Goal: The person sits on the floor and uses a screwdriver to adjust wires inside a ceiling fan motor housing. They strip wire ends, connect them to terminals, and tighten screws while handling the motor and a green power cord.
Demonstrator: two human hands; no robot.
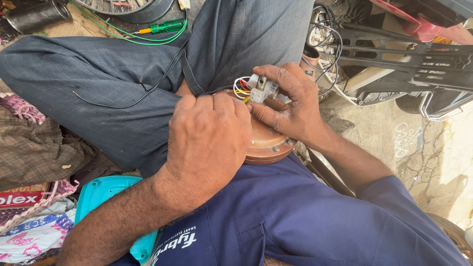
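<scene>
The person sits with a round brown motor housing [268,143] in the lap, near the middle. The right hand [288,101] pinches a small white connector block [262,88] at its top; the left hand [209,140] is curled over the housing, steadying it. Coloured wires [241,87] hang loose, so wiring looks unfinished. The housing is dusty, its screws in place.

Lower left: a flat red package [19,198] with white lettering, lying among patterned cloths. Bottom centre: a white printed label [173,245] on the person's blue shirt.
</scene>
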